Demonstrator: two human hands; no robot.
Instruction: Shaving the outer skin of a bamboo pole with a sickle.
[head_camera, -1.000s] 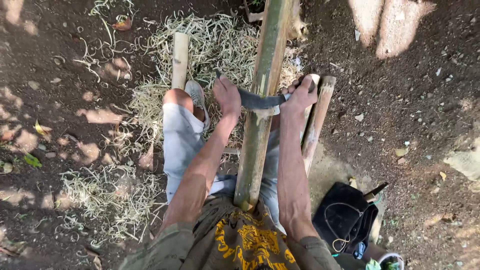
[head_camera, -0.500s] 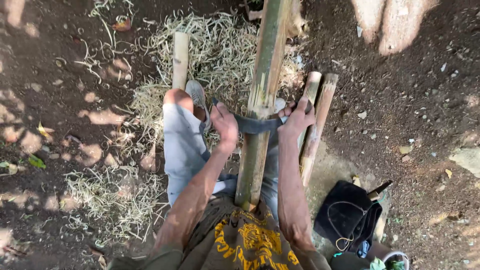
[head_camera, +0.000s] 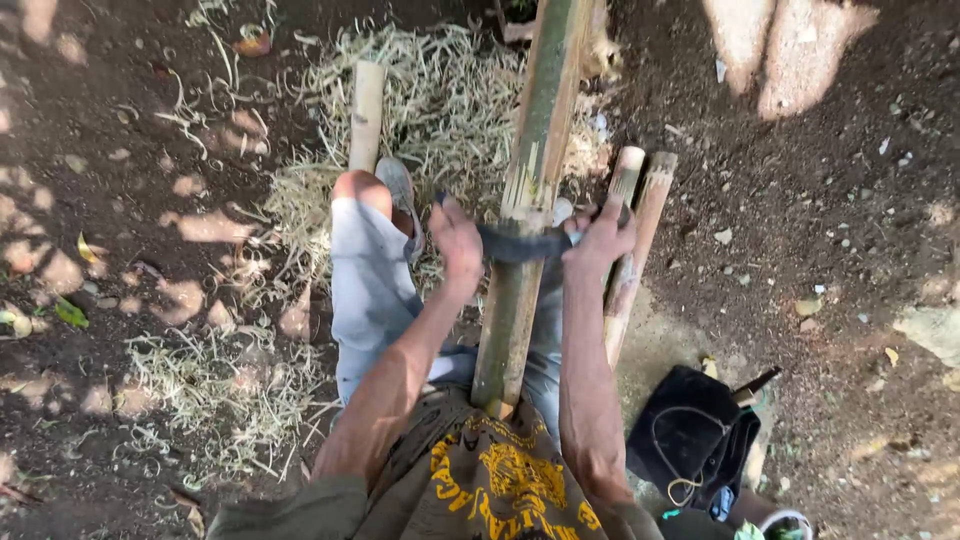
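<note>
On bare dark ground, centre of view: 1 long green bamboo pole (head_camera: 530, 190), running from the person's lap away to the far edge. Across it lies 1 dark curved blade (head_camera: 520, 243), held at both ends. Left hand (head_camera: 457, 240), fingers closed on the blade's left end; right hand (head_camera: 600, 238), fingers closed on its right end, just beside the pole. Right of the pole: 2 short pale bamboo pieces (head_camera: 640, 230), side by side. Left: 1 more short bamboo piece (head_camera: 366, 112) beyond the raised knee. Pale shavings (head_camera: 440, 100) strewn on the far ground. Near right: 1 black bag (head_camera: 695, 435).
</note>
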